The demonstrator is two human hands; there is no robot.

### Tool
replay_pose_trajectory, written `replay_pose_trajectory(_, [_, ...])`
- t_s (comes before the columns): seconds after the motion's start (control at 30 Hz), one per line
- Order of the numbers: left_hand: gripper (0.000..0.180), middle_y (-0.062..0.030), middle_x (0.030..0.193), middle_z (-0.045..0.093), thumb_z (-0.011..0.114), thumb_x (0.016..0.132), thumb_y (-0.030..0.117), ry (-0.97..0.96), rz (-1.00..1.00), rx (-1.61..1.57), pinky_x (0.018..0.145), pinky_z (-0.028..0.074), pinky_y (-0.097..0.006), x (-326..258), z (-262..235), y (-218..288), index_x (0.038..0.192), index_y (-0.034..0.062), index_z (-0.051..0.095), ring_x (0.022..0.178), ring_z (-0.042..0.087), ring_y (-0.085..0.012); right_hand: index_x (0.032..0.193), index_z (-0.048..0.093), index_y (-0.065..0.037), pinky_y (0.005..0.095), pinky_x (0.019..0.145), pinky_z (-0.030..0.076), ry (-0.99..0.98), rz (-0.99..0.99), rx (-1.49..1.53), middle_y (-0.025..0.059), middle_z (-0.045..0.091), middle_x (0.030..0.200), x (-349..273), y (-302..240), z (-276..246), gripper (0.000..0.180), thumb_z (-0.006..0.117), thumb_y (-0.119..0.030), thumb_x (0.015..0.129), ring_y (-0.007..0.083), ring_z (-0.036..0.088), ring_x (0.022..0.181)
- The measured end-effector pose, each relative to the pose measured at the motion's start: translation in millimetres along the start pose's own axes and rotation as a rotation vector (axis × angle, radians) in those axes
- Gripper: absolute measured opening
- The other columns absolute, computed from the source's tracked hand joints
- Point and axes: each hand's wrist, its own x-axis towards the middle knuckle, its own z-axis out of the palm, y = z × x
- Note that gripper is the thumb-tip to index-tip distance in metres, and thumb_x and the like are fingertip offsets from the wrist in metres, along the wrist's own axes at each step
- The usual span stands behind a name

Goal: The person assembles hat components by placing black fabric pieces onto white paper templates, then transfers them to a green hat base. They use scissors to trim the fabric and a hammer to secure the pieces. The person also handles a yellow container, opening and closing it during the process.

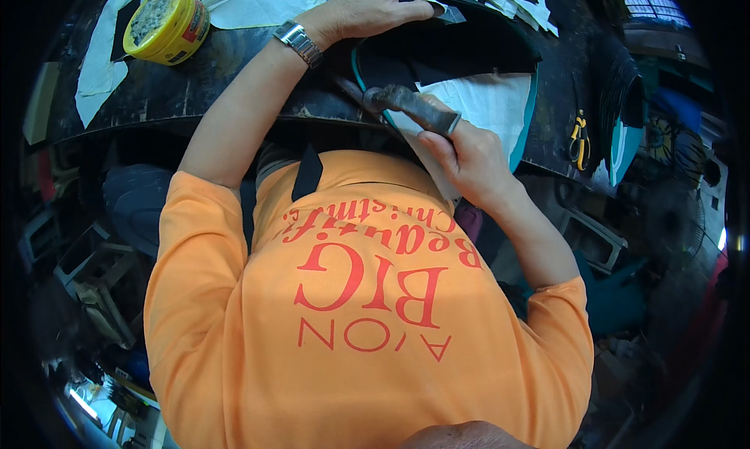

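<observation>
From up here I look down over an orange shirt (367, 324) onto a dark, worn table (226, 90). My right hand (469, 156) sits at the table's near edge, its grip clamped around the dark, grimy handle of a tool (410, 105) that lies slanted, running up and to the left from the fist. I cannot make out the tool's working end; it disappears against the dark surface. My left hand (375, 8) is farther out on the table, fingers together and pressed flat on a black sheet of material (461, 47), holding it down near its far edge. A metal wristwatch (298, 43) circles that wrist. The black sheet lies over a teal-edged piece with a white fabric face (492, 105), which lies just beside my right hand and touches the tool's handle. To the far left stands a round yellow tin (168, 23), open, with pale paste inside. White cut scraps (98, 70) lie around it. At the right edge of the table, yellow-handled pliers (578, 140) rest well apart from both hands.
</observation>
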Motion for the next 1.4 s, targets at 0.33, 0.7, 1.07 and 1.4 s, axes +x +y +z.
replay_pose_trajectory(0.33, [0.05,-0.0155,0.125,0.062,0.07,0.082,0.013,-0.015,0.047,0.129,0.112,0.038,-0.042,3.1,-1.6,7.0,0.131,0.009,0.058,0.122,0.055,-0.0322,0.118,0.066,-0.002,0.0381,0.065,0.053,0.138,0.247,0.137,0.0164,0.068,0.079,-21.6,14.4,-3.7,0.026,0.065,-0.021,0.1,0.0332,0.067,0.068])
replay_pose_trajectory(0.7, [0.039,-0.0132,0.113,0.067,0.068,0.093,0.015,-0.148,-0.107,0.03,0.096,0.049,-0.036,16.5,-4.7,25.6,0.13,0.007,0.06,0.105,0.063,-0.0223,0.112,0.066,0.0,0.0361,0.061,0.049,0.233,0.219,0.204,0.0163,0.064,0.075,-39.2,28.6,-21.5,0.027,0.066,-0.024,0.1,0.025,0.062,0.064])
replay_pose_trajectory(1.07, [0.035,-0.0144,0.111,0.069,0.064,0.099,0.026,-0.068,-0.37,0.142,0.093,0.052,-0.035,6.4,-5.6,30.1,0.128,0.0056,0.06,0.103,0.066,-0.0214,0.124,0.06,-0.01,0.0467,0.068,0.054,0.09,0.277,0.048,0.0213,0.069,0.082,-22.4,44.5,2.7,0.032,0.057,-0.034,0.104,0.0404,0.07,0.075])
replay_pose_trajectory(1.4, [0.044,-0.0203,0.117,0.068,0.057,0.103,0.038,-0.111,-0.446,0.215,0.095,0.051,-0.039,28.6,-1.9,22.1,0.125,0.0008,0.061,0.111,0.066,-0.0291,0.134,0.056,-0.011,0.05,0.074,0.055,0.173,0.203,0.018,0.0232,0.072,0.086,45.6,47.9,12.2,0.039,0.055,-0.036,0.104,0.0451,0.07,0.083])
